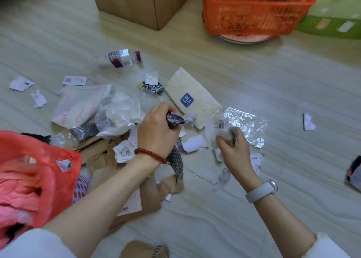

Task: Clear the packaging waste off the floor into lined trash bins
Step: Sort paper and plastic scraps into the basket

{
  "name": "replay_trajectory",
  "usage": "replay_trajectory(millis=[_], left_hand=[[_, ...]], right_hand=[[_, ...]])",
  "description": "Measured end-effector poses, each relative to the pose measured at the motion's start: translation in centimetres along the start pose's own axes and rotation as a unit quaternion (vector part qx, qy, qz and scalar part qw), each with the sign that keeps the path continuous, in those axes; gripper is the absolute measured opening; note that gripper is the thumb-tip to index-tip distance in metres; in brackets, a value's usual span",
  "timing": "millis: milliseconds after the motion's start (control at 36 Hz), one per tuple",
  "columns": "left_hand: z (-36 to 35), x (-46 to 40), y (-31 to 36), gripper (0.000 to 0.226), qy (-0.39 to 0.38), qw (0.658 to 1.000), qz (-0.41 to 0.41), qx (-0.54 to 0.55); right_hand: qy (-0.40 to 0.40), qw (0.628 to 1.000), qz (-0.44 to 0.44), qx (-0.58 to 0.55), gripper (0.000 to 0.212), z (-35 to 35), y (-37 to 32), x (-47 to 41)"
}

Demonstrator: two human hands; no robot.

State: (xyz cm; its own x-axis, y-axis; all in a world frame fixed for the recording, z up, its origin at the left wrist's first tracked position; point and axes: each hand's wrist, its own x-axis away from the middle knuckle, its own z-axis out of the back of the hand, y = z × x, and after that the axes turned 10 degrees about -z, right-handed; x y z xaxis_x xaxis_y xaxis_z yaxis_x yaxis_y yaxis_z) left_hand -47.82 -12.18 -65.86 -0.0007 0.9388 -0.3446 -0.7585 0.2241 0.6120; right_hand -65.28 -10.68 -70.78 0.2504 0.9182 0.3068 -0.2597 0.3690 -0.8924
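My left hand [156,129] curls knuckles-up around a dark patterned wrapper [174,119] at the frame's centre. At four o'clock from it, my right hand [233,146] pinches a crumpled clear plastic bag [244,125]. A cream pouch [192,97] at one o'clock reads "HLA". The red bin liner [39,171] gapes at eight o'clock.
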Motion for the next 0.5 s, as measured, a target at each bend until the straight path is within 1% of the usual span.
replay_trajectory(millis=[111,167,194,250,306,361,417,500], left_hand=[[6.9,-1.2,-0.9,0.02,0.072,0.996,0.037,0.035],[10.5,-0.7,-1.9,0.021,0.106,0.993,0.042,0.04],[12.2,-0.3,-2.5,0.021,0.123,0.991,0.047,0.035],[15.6,1.0,-3.9,0.019,0.161,0.985,0.058,0.013],[18.8,2.6,-5.3,0.018,0.209,0.976,0.061,-0.014],[21.4,4.3,-6.8,0.018,0.253,0.963,0.078,-0.039],[23.5,6.2,-8.3,0.017,0.287,0.951,0.099,-0.064],[25.9,8.9,-9.7,0.014,0.33,0.935,0.116,-0.067]], right_hand=[[-0.048,0.995,0.05,-0.067,0.014,-3.3,-6.2,1.2],[-0.078,0.99,0.063,-0.099,0.017,-5.5,-8.9,2.2],[-0.093,0.987,0.073,-0.109,0.015,-6.7,-10.1,3.0],[-0.109,0.98,0.098,-0.135,0.021,-9.2,-12.4,4.8],[-0.134,0.968,0.109,-0.182,0.023,-11.9,-14.5,6.8],[-0.161,0.957,0.117,-0.21,0.019,-14.6,-16.2,8.9],[-0.178,0.951,0.145,-0.206,0.014,-17.0,-17.6,10.8],[-0.212,0.938,0.174,-0.212,0.008,-20.2,-19.4,13.4]])
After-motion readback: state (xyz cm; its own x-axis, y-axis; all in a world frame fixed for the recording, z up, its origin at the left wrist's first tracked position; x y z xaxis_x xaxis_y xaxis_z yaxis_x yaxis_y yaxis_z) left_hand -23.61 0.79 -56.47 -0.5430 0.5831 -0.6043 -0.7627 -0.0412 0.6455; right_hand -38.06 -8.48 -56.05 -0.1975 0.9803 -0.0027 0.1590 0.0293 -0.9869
